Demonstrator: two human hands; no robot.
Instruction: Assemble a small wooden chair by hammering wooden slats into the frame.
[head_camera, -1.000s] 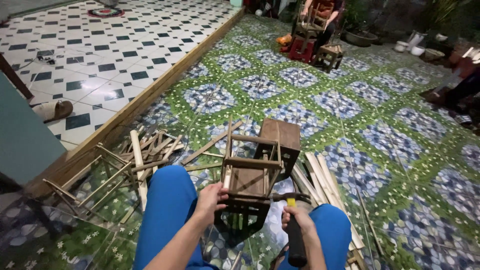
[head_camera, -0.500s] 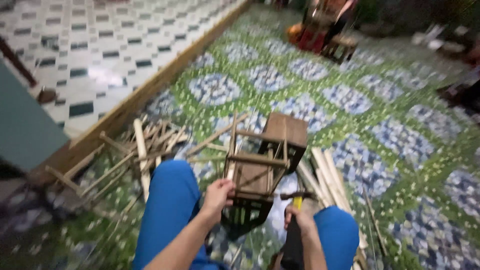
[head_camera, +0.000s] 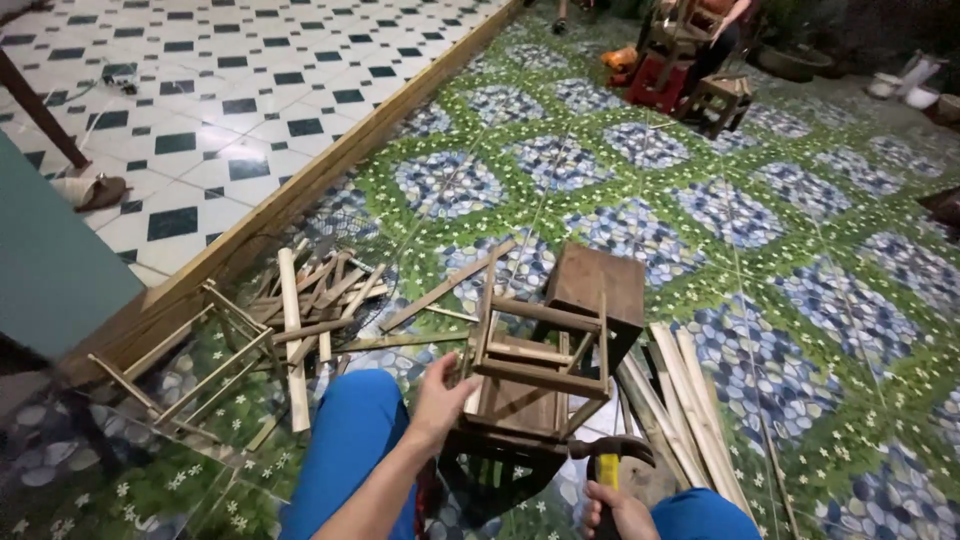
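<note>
Holding a small wooden stool frame (head_camera: 540, 370) steady at its near left corner, left hand (head_camera: 443, 395) with fingers curled around the upright there, thumb toward the camera. Gripping a hammer (head_camera: 607, 462) by its yellow-and-black handle, right hand (head_camera: 620, 510) closed in a fist low at the bottom edge, partly cut off by the frame. Hammer head dark, lying across just below the near rail of the stool frame, touching or nearly touching it; cannot tell which. Stool frame itself standing on the patterned floor (head_camera: 780, 220) between two blue-trousered knees (head_camera: 345, 450), directly ahead of both hands, left hand on its left side, right hand beneath and slightly right of it. Leaning against its far side, a dark brown wooden box (head_camera: 597, 285), tilted. Lying to the right, a bundle of pale wooden slats (head_camera: 690, 390), side by side. Scattered to the left, a heap of loose sticks (head_camera: 310, 300) and a thin open frame of sticks (head_camera: 190, 370) beside a long wooden beam (head_camera: 330, 170) that divides the green-and-blue tiles from the black-and-white ones. Sitting far off at the top, another person (head_camera: 715, 30) among small wooden stools (head_camera: 720, 100).
</note>
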